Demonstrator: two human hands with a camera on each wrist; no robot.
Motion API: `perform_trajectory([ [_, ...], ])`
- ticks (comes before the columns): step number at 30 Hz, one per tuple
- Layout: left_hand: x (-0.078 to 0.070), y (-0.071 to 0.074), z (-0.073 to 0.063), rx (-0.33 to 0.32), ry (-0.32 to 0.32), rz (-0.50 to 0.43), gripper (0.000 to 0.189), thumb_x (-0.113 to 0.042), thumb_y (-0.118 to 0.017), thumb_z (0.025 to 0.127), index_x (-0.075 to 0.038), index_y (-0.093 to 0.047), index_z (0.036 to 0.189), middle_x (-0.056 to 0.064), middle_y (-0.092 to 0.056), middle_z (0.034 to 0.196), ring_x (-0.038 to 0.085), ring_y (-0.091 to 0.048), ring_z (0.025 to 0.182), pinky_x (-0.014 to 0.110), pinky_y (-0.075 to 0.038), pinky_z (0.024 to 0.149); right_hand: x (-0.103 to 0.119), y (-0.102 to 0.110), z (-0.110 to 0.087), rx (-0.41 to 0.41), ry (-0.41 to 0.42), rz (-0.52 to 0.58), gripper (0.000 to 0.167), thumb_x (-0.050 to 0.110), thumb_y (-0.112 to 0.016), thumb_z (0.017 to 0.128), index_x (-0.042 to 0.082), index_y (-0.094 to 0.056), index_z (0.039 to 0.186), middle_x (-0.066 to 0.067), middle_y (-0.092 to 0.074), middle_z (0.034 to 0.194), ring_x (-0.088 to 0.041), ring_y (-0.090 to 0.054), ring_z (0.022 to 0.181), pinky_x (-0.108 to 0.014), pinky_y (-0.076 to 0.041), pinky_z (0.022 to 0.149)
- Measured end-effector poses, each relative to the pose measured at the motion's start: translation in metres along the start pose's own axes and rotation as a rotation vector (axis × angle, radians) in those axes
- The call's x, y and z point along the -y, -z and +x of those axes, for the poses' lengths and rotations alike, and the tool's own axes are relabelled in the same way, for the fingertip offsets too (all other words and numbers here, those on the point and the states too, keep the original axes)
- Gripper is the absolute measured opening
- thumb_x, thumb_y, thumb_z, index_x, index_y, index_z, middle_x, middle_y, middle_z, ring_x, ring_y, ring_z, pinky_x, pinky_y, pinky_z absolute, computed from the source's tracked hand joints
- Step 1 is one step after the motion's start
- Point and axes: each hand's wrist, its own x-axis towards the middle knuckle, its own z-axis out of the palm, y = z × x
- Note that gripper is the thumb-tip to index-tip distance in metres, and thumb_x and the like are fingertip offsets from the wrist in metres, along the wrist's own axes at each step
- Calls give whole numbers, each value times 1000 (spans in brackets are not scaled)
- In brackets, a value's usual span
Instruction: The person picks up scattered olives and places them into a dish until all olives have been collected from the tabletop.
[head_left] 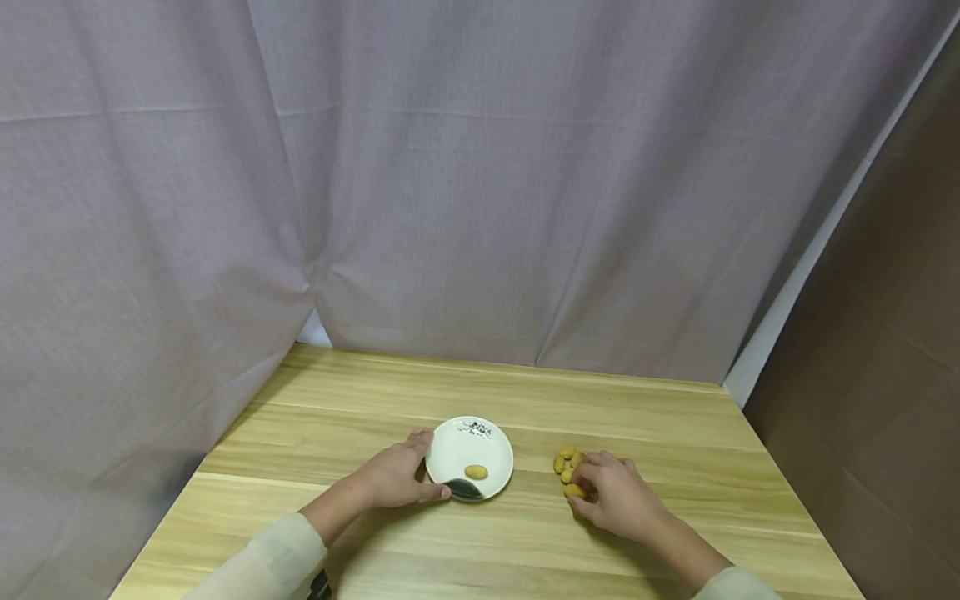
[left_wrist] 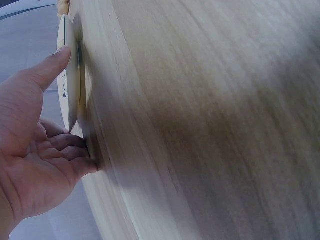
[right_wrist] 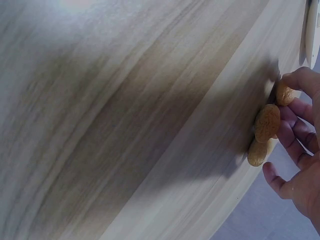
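Note:
A white plate (head_left: pixel 450 446), with a dark leaf-like patch on its near rim and a small floral print at the far side, lies on the table. One peanut in its shell (head_left: pixel 476 472) rests on it. My left hand (head_left: pixel 397 475) holds the plate's left edge, thumb at the near rim and fingers along the far left side. Right of the plate is a small pile of peanuts (head_left: pixel 559 464). Over its near right side, my right hand (head_left: pixel 618 497) pinches a peanut (right_wrist: pixel 285 93) between thumb and forefinger. Other peanuts (right_wrist: pixel 267 123) sit close by its remaining fingers.
The wood-grain table (head_left: pixel 465 550) ends at a grey-mauve curtain (head_left: pixel 465 208) behind and to the left. A brown curtain (head_left: pixel 877 400) hangs at the right. Something dark (head_left: pixel 319 586) shows below the left sleeve.

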Motion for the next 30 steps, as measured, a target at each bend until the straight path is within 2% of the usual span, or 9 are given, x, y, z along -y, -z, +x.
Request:
perform_trajectory([
  [10,-4,1,-2,-15,3,-23,119,-54,-88,91,13,-28,168,33,-31,177,49,-33,166,59,-30,139,1,0,1,-6,-22,15,23,25,-96,86,24,-73,90,17,-61,86,0,-51,82,-54,-60,81],
  [20,-2,0,-2,-13,3,-20,119,-55,-88,91,13,-28,169,32,-32,177,48,-34,166,59,-30,139,2,0,4,-16,-36,11,23,26,-94,88,26,-71,90,18,-61,88,1,-51,84,-46,-56,79],
  [26,-2,0,-3,-9,12,-15,119,-56,-87,92,12,-27,169,32,-31,177,48,-34,166,58,-30,139,3,0,7,-32,-34,18,24,25,-95,87,26,-71,89,19,-57,84,1,-48,82,-36,-47,77],
  [30,-2,1,-2,-7,16,-12,120,-57,-87,92,12,-27,169,31,-31,178,48,-34,166,58,-30,139,3,1,9,-37,-33,20,23,25,-95,87,25,-72,89,18,-57,84,0,-48,82,-35,-45,77],
])
